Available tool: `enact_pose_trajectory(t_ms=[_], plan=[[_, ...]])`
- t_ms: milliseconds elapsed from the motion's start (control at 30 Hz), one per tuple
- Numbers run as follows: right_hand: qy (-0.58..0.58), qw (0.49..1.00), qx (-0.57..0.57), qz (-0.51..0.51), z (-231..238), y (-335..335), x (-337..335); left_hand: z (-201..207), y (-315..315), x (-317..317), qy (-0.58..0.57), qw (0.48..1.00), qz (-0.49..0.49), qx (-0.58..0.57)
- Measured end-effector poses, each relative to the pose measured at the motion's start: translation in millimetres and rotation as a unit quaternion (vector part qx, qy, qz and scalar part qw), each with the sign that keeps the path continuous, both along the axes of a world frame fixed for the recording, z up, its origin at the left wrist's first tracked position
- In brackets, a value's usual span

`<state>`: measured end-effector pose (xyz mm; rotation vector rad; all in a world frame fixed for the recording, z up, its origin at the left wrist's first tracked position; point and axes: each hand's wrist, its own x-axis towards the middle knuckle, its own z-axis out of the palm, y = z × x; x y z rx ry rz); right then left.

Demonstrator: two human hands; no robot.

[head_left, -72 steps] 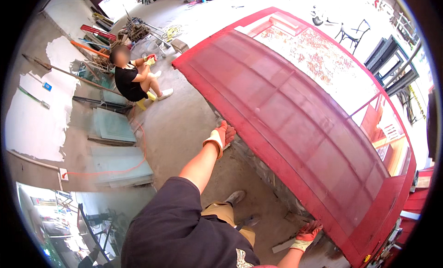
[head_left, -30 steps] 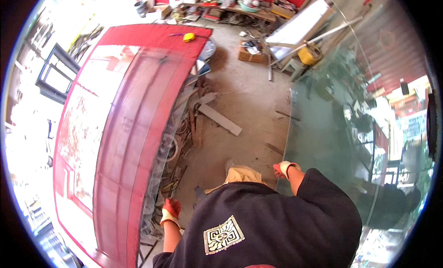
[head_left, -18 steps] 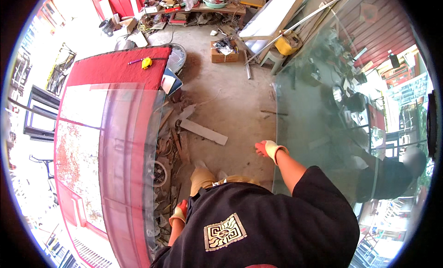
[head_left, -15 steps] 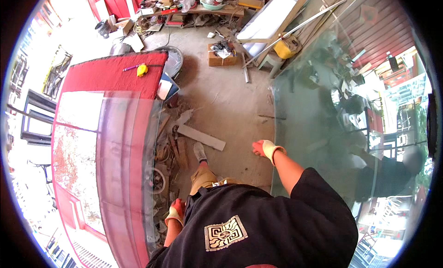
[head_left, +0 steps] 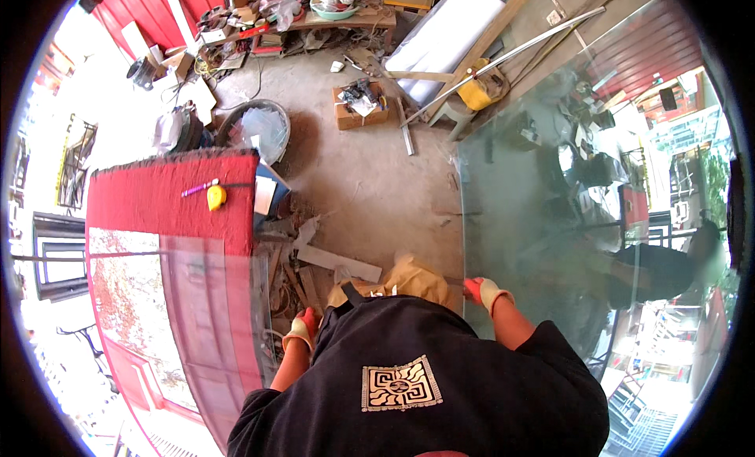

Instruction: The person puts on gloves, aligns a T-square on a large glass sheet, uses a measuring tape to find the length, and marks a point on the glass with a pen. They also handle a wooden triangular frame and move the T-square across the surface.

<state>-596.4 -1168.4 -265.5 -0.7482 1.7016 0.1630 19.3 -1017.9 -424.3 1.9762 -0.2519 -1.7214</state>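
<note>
My left hand [head_left: 303, 329], in a red-and-cream work glove, hangs beside my left hip, near the edge of the glass-topped table. Most of its fingers are hidden from above. My right hand [head_left: 485, 292] wears a matching glove and hangs on my right, fingers curled together and nothing visible in them. It overlaps the near edge of a large glass sheet [head_left: 519, 221] standing on the right; contact cannot be made out. On the left, a clear glass pane [head_left: 208, 315] lies on a red-covered table [head_left: 157, 186]. A yellow tape measure [head_left: 216, 197] and a purple pen [head_left: 198, 189] lie on the red cover.
Offcuts and a pale board [head_left: 338, 263] lie on the floor beside the table. Ahead stand a round tub [head_left: 275, 154], a cardboard box [head_left: 362, 115] and a stool [head_left: 454, 115] with a yellow container [head_left: 481, 91]. A cluttered bench [head_left: 362, 20] runs along the back.
I have stepped, and the table, tub and box have shifted in view. My right hand has swung back toward my side, closer over the glass edge. My left hand stays low.
</note>
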Motion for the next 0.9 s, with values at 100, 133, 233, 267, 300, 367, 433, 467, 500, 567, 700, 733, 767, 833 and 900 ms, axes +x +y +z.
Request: enact_pose_trajectory(t_ms=[100,133,233,267,300,367,433,467,500,567,700,733,767,833,900], plan=[[0.013,0.997,0.069,-0.032,-35.3,-23.0,-44.5,42.4,-80.6,-15.0,0.108,0.982,0.147,0.044],[0.015,0.994,0.097,-0.045,-45.6,-33.8,-58.8,38.0,-96.9,-19.7,0.113,0.976,0.181,0.045],[0.057,0.987,0.115,-0.095,-69.6,-121.3,-96.5,-4.4,-137.1,-21.3,0.141,0.981,0.133,0.020],[0.042,0.991,0.074,-0.107,-83.9,-149.4,-109.9,43.5,-177.7,-48.4,0.035,0.987,0.133,0.077],[0.021,0.992,0.048,-0.115,-86.6,-184.0,-120.0,59.8,-187.0,-56.3,0.031,0.986,0.142,0.081],[0.005,0.991,-0.025,-0.135,-80.6,-268.3,-122.9,73.7,-214.3,-77.5,0.035,0.983,0.163,0.072],[-0.007,0.988,-0.115,-0.104,-67.1,-364.4,-129.0,65.7,-242.8,-92.3,0.050,0.993,0.102,-0.011],[-0.021,0.986,-0.154,-0.062,-67.2,-405.5,-145.7,53.6,-256.2,-99.2,0.052,0.994,0.067,-0.061],[0.005,0.981,-0.191,-0.032,-60.7,-454.7,-143.7,46.2,-259.5,-107.1,0.046,0.992,0.040,-0.108],[0.005,0.962,-0.272,-0.017,-51.0,-545.6,-135.1,82.5,-292.1,-128.4,0.052,0.990,0.113,-0.066],[-0.112,0.910,-0.357,-0.181,-13.1,-687.0,-91.9,78.2,-321.9,-125.3,0.014,0.996,0.080,-0.022],[-0.124,0.904,-0.369,-0.179,-11.0,-715.3,-106.4,74.6,-332.0,-121.2,0.021,0.996,0.084,0.015],[-0.111,0.897,-0.381,-0.195,-5.9,-743.7,-94.6,73.2,-329.3,-115.1,0.019,0.993,0.102,0.059],[-0.120,0.882,-0.388,-0.241,1.7,-793.7,-109.0,64.6,-334.7,-97.5,-0.021,0.998,0.041,0.052],[-0.044,0.882,-0.421,-0.206,14.5,-845.8,-151.7,58.3,-374.7,-85.5,0.039,0.965,0.194,0.171]])
